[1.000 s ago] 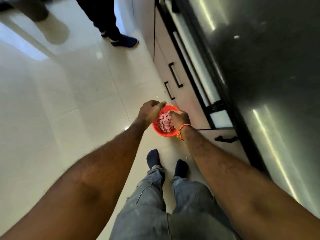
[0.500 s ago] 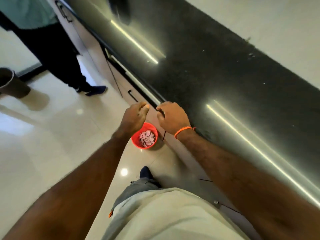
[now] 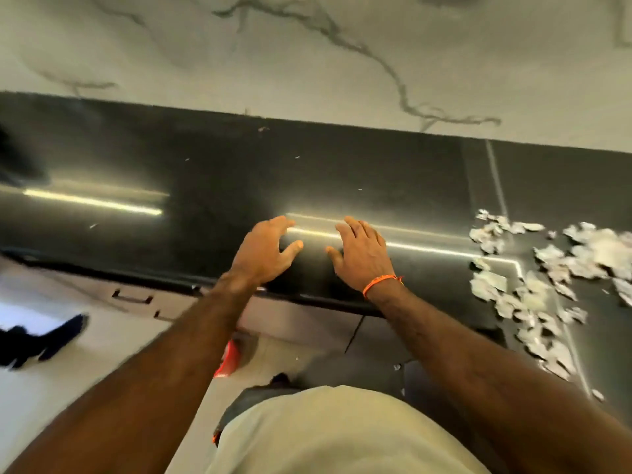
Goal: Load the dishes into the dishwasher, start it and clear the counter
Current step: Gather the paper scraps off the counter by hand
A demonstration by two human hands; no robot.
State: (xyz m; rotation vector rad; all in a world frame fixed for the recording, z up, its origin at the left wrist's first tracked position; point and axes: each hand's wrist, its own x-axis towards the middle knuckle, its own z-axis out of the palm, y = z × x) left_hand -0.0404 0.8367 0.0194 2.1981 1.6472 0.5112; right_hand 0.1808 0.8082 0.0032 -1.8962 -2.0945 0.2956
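Observation:
The black glossy counter (image 3: 212, 172) runs across the view below a white marble wall. My left hand (image 3: 265, 251) and my right hand (image 3: 362, 253) hover side by side over its front part, fingers loosely spread, holding nothing. An orange band circles my right wrist. Several torn pale paper scraps (image 3: 533, 268) lie scattered on the counter to the right of my right hand. A red bowl (image 3: 229, 359) stands on the floor below the counter edge, mostly hidden behind my left forearm.
Cabinet drawers with black handles (image 3: 131, 297) sit under the counter at the left. Another person's dark shoe (image 3: 44, 338) rests on the pale tiled floor at the far left. A dark blurred object (image 3: 17, 162) sits at the counter's left edge.
I have risen from the red bowl on the floor. Both hands left the bowl and now hover over the counter. The view swung up to the counter, with paper scraps now visible.

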